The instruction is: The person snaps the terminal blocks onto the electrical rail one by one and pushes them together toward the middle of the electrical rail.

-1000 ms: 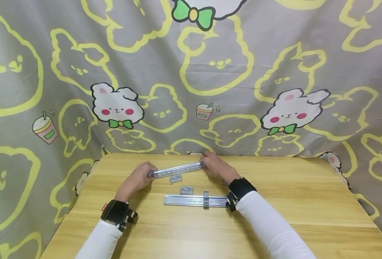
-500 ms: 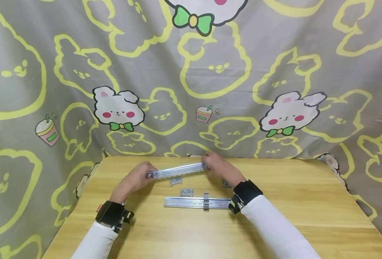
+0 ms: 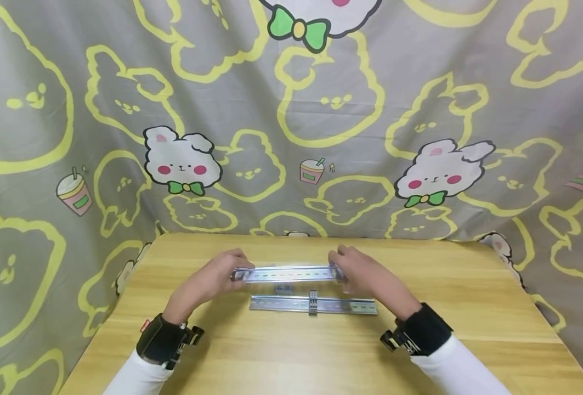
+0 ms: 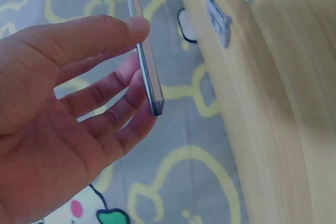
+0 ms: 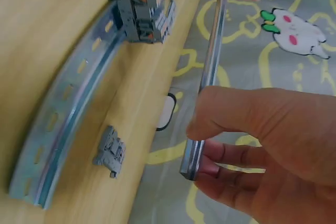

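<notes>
A slotted metal DIN rail is held level above the back of the table, one end in each hand. My left hand pinches its left end between thumb and fingers. At the other end, my right hand grips it the same way, the thumb on its near face in the right wrist view. A second DIN rail lies on the tabletop nearer to me, with several grey terminal blocks clipped side by side on it. Loose grey terminal blocks lie behind that rail, one near its right end and another farther left.
The light wooden table ends at a grey patterned curtain that hangs along its back and sides. Black wrist straps with cameras sit on both forearms.
The held rail has come toward me and turned from slanted to nearly level. My right hand has moved right and nearer, uncovering the right end of the rail on the table.
</notes>
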### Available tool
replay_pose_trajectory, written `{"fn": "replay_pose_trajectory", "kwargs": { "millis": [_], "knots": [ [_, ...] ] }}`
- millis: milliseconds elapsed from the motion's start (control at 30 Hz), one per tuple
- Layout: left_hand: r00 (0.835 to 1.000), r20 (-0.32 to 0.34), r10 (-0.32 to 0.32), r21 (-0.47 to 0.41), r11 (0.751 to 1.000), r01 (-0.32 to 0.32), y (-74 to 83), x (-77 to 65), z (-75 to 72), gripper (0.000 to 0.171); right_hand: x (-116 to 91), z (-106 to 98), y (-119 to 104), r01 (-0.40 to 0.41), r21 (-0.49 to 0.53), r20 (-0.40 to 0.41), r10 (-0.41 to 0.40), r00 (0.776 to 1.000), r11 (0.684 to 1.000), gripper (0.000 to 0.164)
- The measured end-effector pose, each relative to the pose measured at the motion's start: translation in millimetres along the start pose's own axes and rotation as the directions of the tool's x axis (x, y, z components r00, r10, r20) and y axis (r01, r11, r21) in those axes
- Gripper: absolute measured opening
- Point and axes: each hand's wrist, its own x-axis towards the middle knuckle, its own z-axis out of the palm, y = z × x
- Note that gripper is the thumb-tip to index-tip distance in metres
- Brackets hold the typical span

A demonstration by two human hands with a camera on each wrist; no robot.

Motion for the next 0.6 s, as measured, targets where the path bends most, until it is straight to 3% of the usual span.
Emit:
{"fn": "replay_pose_trajectory", "kwargs": {
  "millis": [267,433,600],
  "knots": [
    [0.998,0.021,0.066,0.056,0.996,-0.067,24.8,-18.7,8.5,0.037,-38.4,9.2,-15.1,0.05,0.003,-0.07,-0.05,0.996,0.999,0.05],
    [0.995,0.043,0.093,0.049,0.994,-0.095,35.0,-31.4,21.7,0.033,-60.4,20.6,-26.1,0.022,0.041,-0.053,-0.02,0.998,0.999,0.049],
    [0.996,0.05,0.076,0.004,0.997,-0.076,46.8,-36.3,32.3,0.029,-81.0,27.7,-30.1,-0.038,0.124,-0.038,0.043,0.998,0.992,0.048]
  ]
}}
